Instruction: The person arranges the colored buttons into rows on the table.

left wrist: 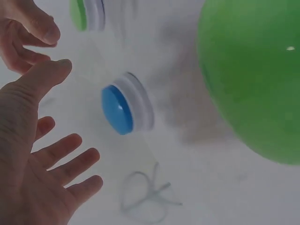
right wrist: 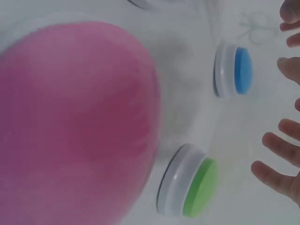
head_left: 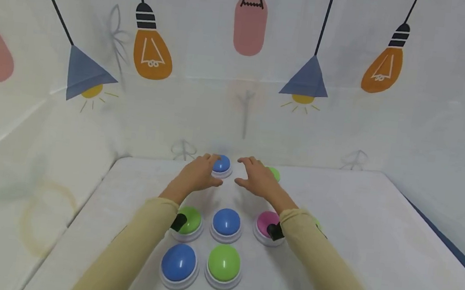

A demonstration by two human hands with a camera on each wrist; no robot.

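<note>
My left hand [head_left: 198, 173] is held above the white table, its fingers spread and slightly bent, with nothing in it. Facing it, my right hand [head_left: 262, 181] hovers in a similar pose, also holding nothing; a gap separates the two. Nearest the left fingers is a far blue dome button [head_left: 223, 164] on a white base, partly covered by that hand. A far green button [head_left: 274, 173] shows behind the right hand. Below the wrists sit a green button [head_left: 191, 222], a blue button [head_left: 226, 222] and a pink button [head_left: 266, 223], the pink one partly hidden by the right sleeve.
Closer to me stand another blue button [head_left: 179, 262] and another green button [head_left: 224, 262]. A sliver of green [head_left: 318, 223] peeks out beside the right sleeve. White cloth printed with lamps [head_left: 305, 77] and bulbs [head_left: 152, 54] rises behind the table [head_left: 374, 254].
</note>
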